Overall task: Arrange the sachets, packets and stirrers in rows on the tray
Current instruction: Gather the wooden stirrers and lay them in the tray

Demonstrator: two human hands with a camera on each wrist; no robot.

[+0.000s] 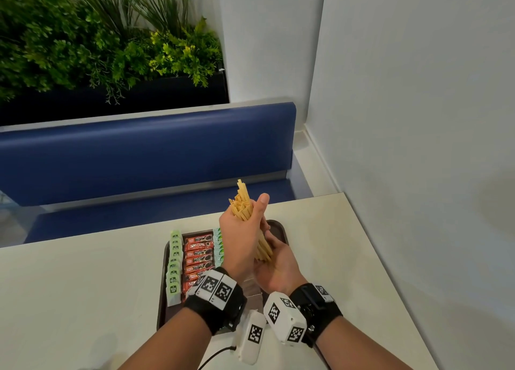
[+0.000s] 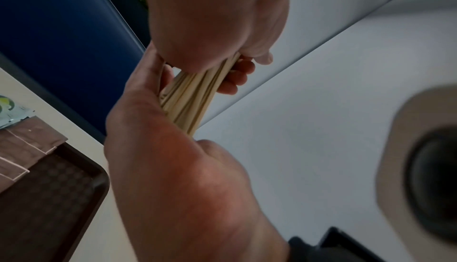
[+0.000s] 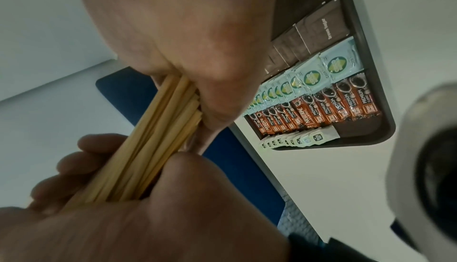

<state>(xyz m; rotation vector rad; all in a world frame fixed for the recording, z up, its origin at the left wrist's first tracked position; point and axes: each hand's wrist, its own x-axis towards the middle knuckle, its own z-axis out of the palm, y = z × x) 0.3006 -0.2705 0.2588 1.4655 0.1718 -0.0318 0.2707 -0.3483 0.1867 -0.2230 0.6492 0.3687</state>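
On the pale worktop, a dark brown tray, long side running away from the body. Along its left edge, a row of pale green sachets, overlapping like tiles. Just right of that and touching it, a row of red coffee packets, overlapped the same way. Next, a row of light blue sachets, near part hidden behind the left wrist in the head view. Further right, seen best from the right wrist, a row of brown sugar packets, lying against the blue row. Beyond that, a bare strip of tray floor up to the right rim.

Above the tray's right half, clear of the surface: left hand, fingers wrapped round the upper middle of a thick bundle of wooden stirrers, thumb pointing up beside it. Bundle nearly upright, top leaning slightly left, upper ends uneven and fanned. Below and to the right: right hand, palm up, fingers and thumb curled round the bundle's lower end. Hands touching each other around the sticks. Black wrist straps with white marker blocks on both arms.

Behind the worktop, a blue bench; at far right, a white wall.
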